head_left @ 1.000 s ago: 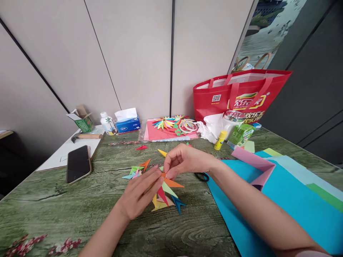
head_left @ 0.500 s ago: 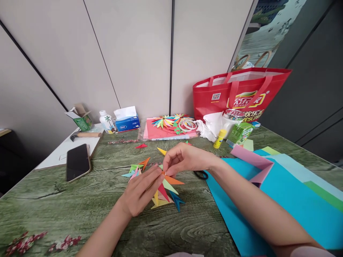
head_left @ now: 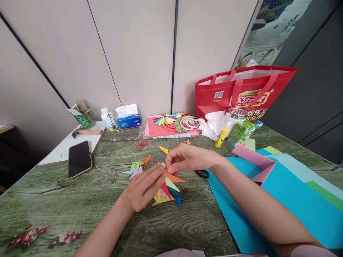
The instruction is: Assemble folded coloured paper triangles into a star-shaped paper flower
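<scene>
My left hand (head_left: 144,187) has its fingers pressed together over a cluster of pointed folded paper pieces. From under it stick out an orange folded paper piece (head_left: 175,177), a pale green one (head_left: 172,184), a red one (head_left: 166,191), a yellow one (head_left: 163,200) and a dark blue one (head_left: 178,197). My right hand (head_left: 184,159) comes in from the right, thumb and fingers pinched at the inner end of the orange piece. The fingertips hide where the pieces meet. More folded pieces (head_left: 136,168) lie just beyond my left hand.
Blue paper sheets (head_left: 233,200) and a folded pink strip (head_left: 253,159) lie at right, beside black scissor handles (head_left: 203,174). Further back stand a glue stick (head_left: 221,137), red bag (head_left: 241,89) and tissue pack (head_left: 128,120). A phone (head_left: 79,159) and hammer (head_left: 87,132) are at left.
The view has shifted slightly. Both hands stay at the paper cluster, with the right fingers still pinched at the orange piece and only a small movement between them.
</scene>
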The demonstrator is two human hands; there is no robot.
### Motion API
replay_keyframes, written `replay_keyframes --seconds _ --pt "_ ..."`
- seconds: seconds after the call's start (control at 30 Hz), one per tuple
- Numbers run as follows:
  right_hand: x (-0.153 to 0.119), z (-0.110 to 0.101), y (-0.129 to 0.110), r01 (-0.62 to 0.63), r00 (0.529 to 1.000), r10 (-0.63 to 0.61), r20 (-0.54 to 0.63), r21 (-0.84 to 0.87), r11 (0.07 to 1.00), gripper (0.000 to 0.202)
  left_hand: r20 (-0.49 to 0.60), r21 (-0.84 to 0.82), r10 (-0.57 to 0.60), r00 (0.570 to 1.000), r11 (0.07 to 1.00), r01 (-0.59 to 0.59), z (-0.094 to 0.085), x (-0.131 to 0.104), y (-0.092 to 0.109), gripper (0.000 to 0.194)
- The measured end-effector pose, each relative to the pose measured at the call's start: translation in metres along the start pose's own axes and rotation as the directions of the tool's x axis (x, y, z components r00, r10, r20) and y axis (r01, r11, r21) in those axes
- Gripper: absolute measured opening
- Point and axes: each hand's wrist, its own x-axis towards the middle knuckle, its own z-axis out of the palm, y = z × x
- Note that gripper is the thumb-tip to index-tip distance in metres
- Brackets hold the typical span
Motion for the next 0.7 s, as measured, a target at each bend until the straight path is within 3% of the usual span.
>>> replay_keyframes --seconds 0.37,0.7 --pt "0.0013 0.0045 -0.0022 -0.049 0.997 0.053 -0.060 0.074 0.996 0.006 0.011 0.021 -0.008 1.000 1.000 0.008 0.0017 -0.0024 0.0033 0.044" --pt "0.0023 -0.0004 0.0053 -0.077 0.995 0.089 -0.035 0.247 0.966 0.018 -0.024 0.062 -0.012 1.000 0.998 0.013 0.0022 -0.0013 0.0052 0.046"
